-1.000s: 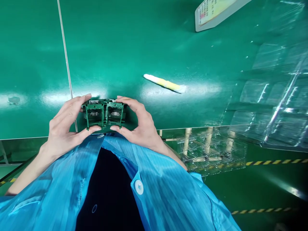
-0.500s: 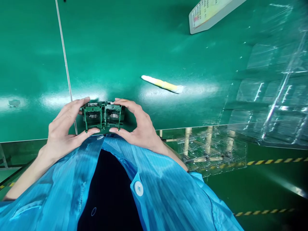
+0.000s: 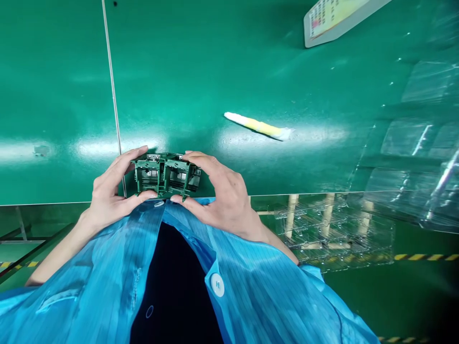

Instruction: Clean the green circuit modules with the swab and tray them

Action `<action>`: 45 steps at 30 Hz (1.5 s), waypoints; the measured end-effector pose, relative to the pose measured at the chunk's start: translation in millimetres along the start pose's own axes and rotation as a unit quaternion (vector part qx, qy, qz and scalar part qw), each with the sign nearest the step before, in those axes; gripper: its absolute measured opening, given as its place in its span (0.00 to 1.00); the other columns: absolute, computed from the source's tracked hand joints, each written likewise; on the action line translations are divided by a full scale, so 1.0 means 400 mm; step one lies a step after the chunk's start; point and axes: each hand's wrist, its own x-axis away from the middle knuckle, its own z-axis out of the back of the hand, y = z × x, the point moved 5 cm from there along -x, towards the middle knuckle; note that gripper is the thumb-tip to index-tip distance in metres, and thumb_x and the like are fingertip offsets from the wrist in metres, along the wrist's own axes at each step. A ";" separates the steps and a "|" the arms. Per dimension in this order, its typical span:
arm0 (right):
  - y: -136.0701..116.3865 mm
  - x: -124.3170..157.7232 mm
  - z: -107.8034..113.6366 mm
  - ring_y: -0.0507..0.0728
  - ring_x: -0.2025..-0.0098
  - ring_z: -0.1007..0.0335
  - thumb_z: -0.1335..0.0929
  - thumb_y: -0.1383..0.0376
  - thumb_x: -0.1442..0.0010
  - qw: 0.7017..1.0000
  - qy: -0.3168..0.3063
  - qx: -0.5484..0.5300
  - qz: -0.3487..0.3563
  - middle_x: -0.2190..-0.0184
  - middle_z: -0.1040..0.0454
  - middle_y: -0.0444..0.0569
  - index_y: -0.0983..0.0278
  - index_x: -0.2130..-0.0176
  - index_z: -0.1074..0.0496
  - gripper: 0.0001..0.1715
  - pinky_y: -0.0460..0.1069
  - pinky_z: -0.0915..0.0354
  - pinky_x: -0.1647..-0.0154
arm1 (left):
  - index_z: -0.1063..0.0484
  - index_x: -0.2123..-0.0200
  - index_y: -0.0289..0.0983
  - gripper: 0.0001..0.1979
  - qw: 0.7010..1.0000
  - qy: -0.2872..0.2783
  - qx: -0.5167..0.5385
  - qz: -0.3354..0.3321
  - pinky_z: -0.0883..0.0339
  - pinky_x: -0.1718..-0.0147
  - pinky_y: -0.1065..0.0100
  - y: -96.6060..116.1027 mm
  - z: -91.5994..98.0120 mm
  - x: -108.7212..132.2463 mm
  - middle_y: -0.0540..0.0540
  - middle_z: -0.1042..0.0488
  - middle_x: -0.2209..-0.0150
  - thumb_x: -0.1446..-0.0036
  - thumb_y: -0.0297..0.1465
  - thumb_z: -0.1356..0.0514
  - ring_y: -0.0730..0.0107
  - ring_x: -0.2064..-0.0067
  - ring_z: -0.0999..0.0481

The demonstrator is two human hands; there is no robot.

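Two dark green open-framed modules with metal parts inside are held side by side at the table's front edge. My left hand (image 3: pixel 116 188) grips the left green module (image 3: pixel 147 176), fingers at its far side and thumb at its near side. Around the right green module (image 3: pixel 182 176) my right hand (image 3: pixel 222 193) is closed in the same way, with the thumb along the near edge. The modules meet near the middle; whether they are joined I cannot tell. Beyond them, to the right, a white and yellow stick-like piece (image 3: pixel 258 126) lies on the green table (image 3: pixel 172 71).
A white container with a printed label (image 3: pixel 333 19) is at the back right. Clear plastic trays (image 3: pixel 405 138) lie on the table's right side. More clear trays (image 3: pixel 337 229) sit below the front edge on a rack with pale bars. A thin pale strip (image 3: pixel 113 91) crosses the table at left.
The view has shifted, so the table and its objects appear farther right. The right module has turned at an angle to the left one, showing more of its side. Both hands keep their hold.
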 end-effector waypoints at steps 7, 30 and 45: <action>0.016 0.006 -0.005 0.63 0.45 0.23 0.28 0.55 0.38 0.998 -0.021 -0.010 -0.051 0.46 0.23 0.56 0.62 0.41 0.36 0.30 0.57 0.24 0.47 | 0.33 0.37 0.45 0.36 0.998 -0.026 -0.019 0.061 0.23 0.46 0.62 0.009 0.002 -0.001 0.42 0.24 0.43 0.48 0.39 0.27 0.56 0.42 0.23; 0.042 -0.069 0.049 0.61 0.38 0.27 0.28 0.60 0.38 0.990 -0.016 0.009 0.139 0.50 0.19 0.41 0.50 0.57 0.26 0.07 0.70 0.38 0.32 | 0.25 0.52 0.42 0.26 0.907 0.030 -0.200 -0.371 0.38 0.36 0.33 0.040 0.076 -0.085 0.43 0.20 0.47 0.56 0.30 0.23 0.49 0.43 0.23; -0.021 -0.137 0.151 0.55 0.64 0.17 0.29 0.64 0.41 0.931 -0.231 0.123 0.253 0.63 0.16 0.33 0.45 0.66 0.23 0.09 0.57 0.18 0.57 | 0.21 0.72 0.54 0.16 0.969 -0.151 -0.151 -0.123 0.22 0.59 0.55 -0.116 0.173 -0.201 0.55 0.25 0.78 0.67 0.41 0.22 0.61 0.73 0.24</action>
